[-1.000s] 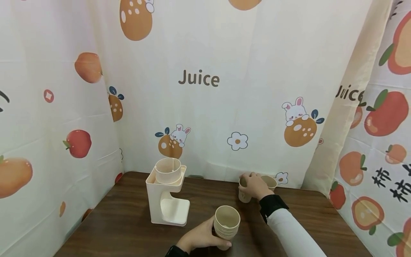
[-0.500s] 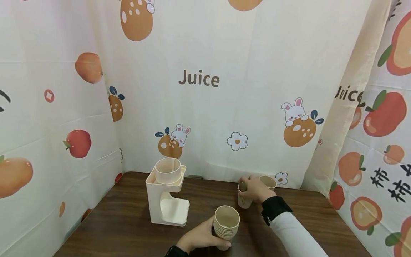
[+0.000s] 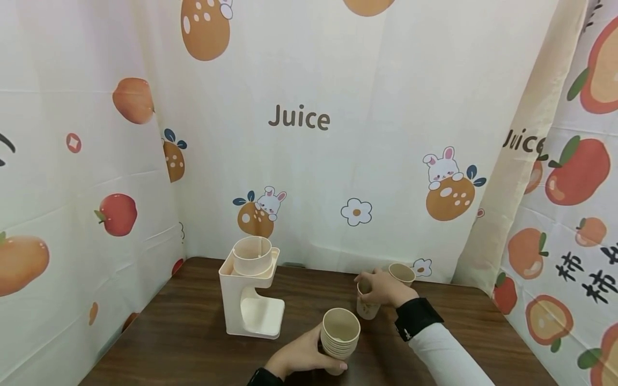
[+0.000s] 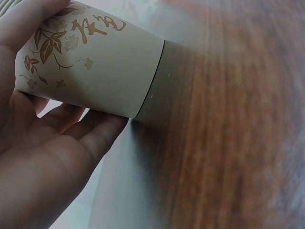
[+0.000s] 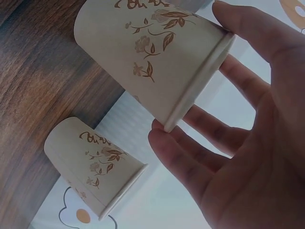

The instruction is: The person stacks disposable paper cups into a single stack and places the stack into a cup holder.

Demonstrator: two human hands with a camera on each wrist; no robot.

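Note:
At the front of the table, my left hand (image 3: 301,351) grips a stack of beige paper cups (image 3: 340,338) from its left side. The left wrist view shows the lowest paper cup (image 4: 100,71), with brown leaf print, standing close over the wood. Farther back, my right hand (image 3: 386,288) holds a single paper cup (image 3: 368,311) by the rim, fingers and thumb spread around it. A second paper cup (image 5: 93,167) with the same floral print stands just beyond it, upright beside the back curtain. Part of this cup is hidden behind the right hand in the head view.
A cream stand (image 3: 235,305) with a round open-topped piece (image 3: 252,262) and a flat foot is left of the cups. Printed fruit curtains (image 3: 309,177) close off the back and sides of the dark wooden table (image 3: 183,332).
My right hand has brought its paper cup a little nearer to me, away from the back curtain. The left hand and the cup stack have stayed in place.

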